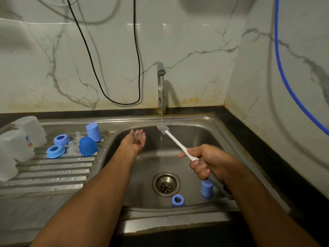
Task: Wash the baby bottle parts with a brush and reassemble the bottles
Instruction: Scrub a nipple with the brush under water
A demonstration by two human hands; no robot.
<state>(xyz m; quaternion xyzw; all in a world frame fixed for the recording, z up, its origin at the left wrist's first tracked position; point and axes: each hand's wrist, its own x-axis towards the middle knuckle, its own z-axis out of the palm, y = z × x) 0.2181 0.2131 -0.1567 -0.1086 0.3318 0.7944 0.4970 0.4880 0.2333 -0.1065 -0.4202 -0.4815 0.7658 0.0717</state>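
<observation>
Head view over the sink (222, 132): right hand (208, 163) grips the brush (175, 139) under the tap (161, 86), left hand (137, 141) cups a clear nipple (137, 134).

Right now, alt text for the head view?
Over a steel sink, the right hand holds a white-and-grey bottle brush under the running chrome tap; the left hand holds a small clear nipple. Blue rings and caps dry on the drainboard.

1. Tap (161, 86) stands behind sink (204, 132), centred.
2. Drainboard (53, 172) lies left of sink, carrying bottles (21, 141), rings (57, 146), caps (90, 139) (teats between).
3. Two caps (192, 194) in sink, right of drain (166, 183).
</observation>
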